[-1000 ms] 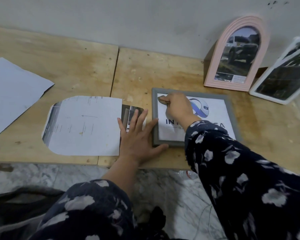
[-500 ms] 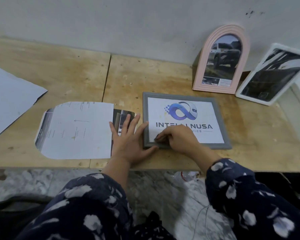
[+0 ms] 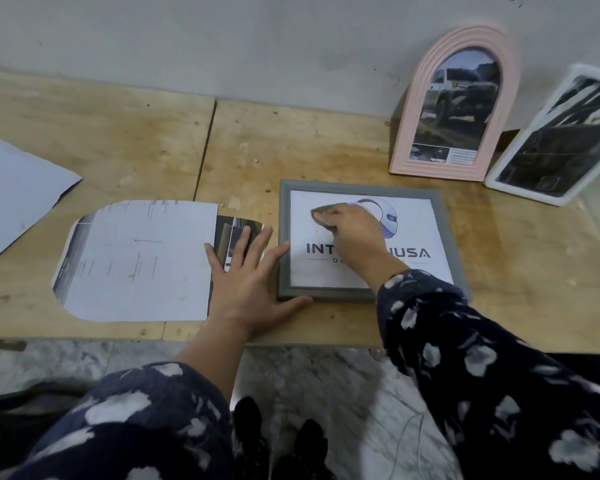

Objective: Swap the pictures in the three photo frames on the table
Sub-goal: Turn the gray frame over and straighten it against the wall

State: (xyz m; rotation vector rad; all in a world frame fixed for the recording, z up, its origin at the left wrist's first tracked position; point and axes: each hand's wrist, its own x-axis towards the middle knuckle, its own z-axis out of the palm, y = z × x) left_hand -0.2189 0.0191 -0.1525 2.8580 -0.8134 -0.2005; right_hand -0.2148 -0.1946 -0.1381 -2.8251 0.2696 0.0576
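The wooden surface (image 3: 326, 140) carries everything, and nothing lying on it has shifted since half a second ago. The grey frame (image 3: 444, 244) lies flat near the front edge, the logo print (image 3: 413, 230) facing up inside it. At its 1 o'clock the pink arched frame (image 3: 454, 109) leans on the wall, the white frame (image 3: 551, 140) tilted just beside that. At the grey frame's 9 o'clock lies the face-down cut-out print (image 3: 139, 261), a loose white sheet (image 3: 14, 192) further at 10 o'clock. The left hand (image 3: 246, 282) stays flat, grip released, fingers spread over the cut-out's edge and thumb against the frame's near corner. The right hand (image 3: 350, 230) has gone from the frame's bottom edge up to the logo, fingers curled down on the print, grasping nothing.
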